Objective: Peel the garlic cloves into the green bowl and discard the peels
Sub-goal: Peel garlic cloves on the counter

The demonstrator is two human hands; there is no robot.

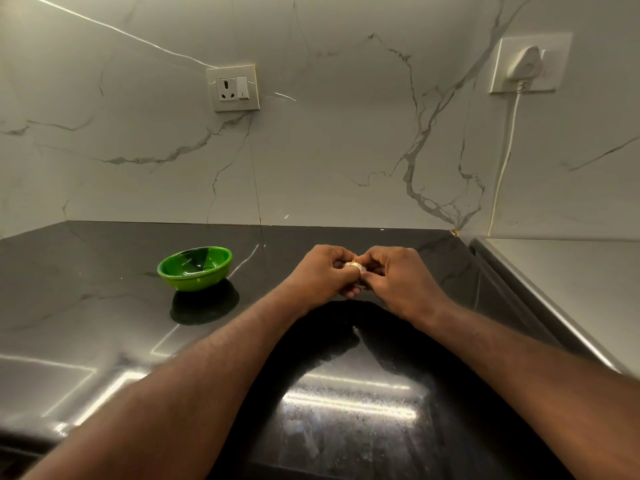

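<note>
Garlic, pale and mostly hidden, sits pinched between the curled fingers of the left hand and right hand, which meet above the dark countertop. Well left of those fingers stands the green bowl.

The single wide-angle view sits at head height, facing forward and down across the dark countertop toward the marble wall. The left hand and right hand lie near, just below mid-frame.
</note>
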